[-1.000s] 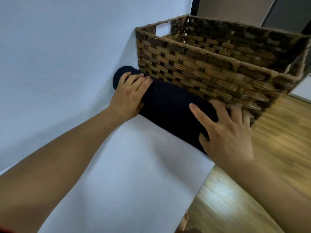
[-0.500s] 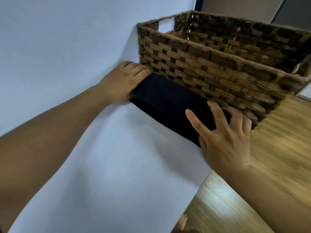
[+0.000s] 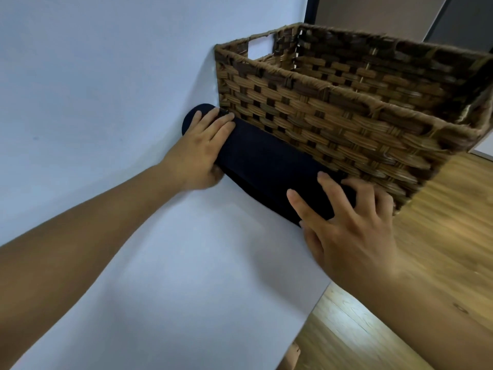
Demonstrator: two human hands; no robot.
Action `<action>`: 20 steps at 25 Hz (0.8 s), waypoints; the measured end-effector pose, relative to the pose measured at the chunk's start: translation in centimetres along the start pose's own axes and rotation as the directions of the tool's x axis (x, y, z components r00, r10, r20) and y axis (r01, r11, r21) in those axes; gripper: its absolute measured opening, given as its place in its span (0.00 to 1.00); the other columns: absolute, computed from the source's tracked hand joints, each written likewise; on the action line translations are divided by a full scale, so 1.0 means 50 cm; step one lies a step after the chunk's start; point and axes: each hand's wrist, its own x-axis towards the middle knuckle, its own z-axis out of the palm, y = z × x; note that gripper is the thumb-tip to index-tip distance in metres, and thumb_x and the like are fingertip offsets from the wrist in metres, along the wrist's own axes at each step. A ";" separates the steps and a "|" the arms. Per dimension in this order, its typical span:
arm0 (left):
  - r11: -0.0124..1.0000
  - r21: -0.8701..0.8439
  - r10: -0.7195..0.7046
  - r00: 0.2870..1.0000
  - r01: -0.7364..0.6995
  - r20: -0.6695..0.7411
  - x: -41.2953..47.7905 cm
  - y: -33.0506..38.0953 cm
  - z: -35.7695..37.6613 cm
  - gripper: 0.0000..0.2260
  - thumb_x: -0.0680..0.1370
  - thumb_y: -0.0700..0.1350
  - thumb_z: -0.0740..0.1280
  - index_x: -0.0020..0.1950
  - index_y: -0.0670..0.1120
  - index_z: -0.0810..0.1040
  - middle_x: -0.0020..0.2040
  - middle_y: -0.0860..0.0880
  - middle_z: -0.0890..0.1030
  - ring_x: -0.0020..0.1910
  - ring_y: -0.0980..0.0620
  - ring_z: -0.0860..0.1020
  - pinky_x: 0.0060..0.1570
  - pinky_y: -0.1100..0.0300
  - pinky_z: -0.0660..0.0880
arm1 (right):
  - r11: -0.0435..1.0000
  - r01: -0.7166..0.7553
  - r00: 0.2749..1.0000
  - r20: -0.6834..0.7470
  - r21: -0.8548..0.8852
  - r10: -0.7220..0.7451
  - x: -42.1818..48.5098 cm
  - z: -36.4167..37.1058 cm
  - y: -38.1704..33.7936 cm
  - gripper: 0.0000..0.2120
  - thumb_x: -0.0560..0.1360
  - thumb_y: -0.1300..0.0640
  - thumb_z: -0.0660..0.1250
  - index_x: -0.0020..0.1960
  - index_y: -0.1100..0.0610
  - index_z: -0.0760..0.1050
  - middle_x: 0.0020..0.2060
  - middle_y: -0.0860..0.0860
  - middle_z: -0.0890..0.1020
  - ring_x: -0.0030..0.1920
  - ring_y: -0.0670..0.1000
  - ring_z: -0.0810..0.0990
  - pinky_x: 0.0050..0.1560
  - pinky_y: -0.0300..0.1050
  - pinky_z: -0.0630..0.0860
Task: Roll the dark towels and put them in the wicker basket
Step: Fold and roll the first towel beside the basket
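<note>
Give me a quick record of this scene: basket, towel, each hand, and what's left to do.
wicker basket: upright on the white surface, bottom hidden
dark towel: rolled, lying against the basket's near wall
left hand: holds the roll near its left end
right hand: holds its right end, fingers spread over the top
remaining: towel not yet in basket

Soft even light, faint shadows, wide-angle edge bending, slight blur throughout
</note>
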 end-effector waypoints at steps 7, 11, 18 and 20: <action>0.964 -0.058 0.260 0.966 -0.258 0.014 0.025 0.054 -0.026 0.44 0.63 0.39 0.71 0.78 0.47 0.58 0.75 0.45 0.65 0.77 0.43 0.59 0.75 0.38 0.50 | 0.996 0.093 0.995 0.045 -0.014 -0.092 0.010 -0.016 -0.015 0.26 0.69 0.56 0.72 0.67 0.48 0.76 0.59 0.58 0.78 0.52 0.66 0.72 0.49 0.60 0.67; 0.968 -0.127 0.226 0.973 -0.219 0.049 0.044 0.068 -0.040 0.43 0.63 0.42 0.72 0.77 0.49 0.61 0.75 0.46 0.66 0.77 0.45 0.59 0.75 0.41 0.47 | 0.995 0.019 0.983 0.183 0.097 -0.036 0.064 -0.037 0.028 0.34 0.69 0.45 0.72 0.73 0.49 0.68 0.59 0.57 0.76 0.54 0.64 0.74 0.48 0.59 0.71; 0.772 -0.608 -0.234 0.972 0.186 0.000 0.049 0.034 -0.015 0.18 0.80 0.52 0.54 0.65 0.51 0.74 0.66 0.54 0.74 0.72 0.57 0.64 0.76 0.48 0.44 | 0.991 0.009 0.958 0.283 0.130 -0.046 0.061 0.008 0.053 0.34 0.70 0.44 0.67 0.75 0.47 0.65 0.67 0.59 0.72 0.60 0.64 0.73 0.54 0.61 0.72; 0.886 -0.440 -0.200 0.976 0.146 -0.079 0.050 0.038 0.007 0.20 0.81 0.53 0.48 0.65 0.48 0.74 0.64 0.50 0.76 0.70 0.51 0.68 0.75 0.44 0.51 | 0.991 0.011 0.944 0.325 0.130 -0.053 0.064 0.005 0.050 0.33 0.71 0.43 0.65 0.75 0.46 0.65 0.67 0.58 0.72 0.61 0.64 0.73 0.55 0.61 0.72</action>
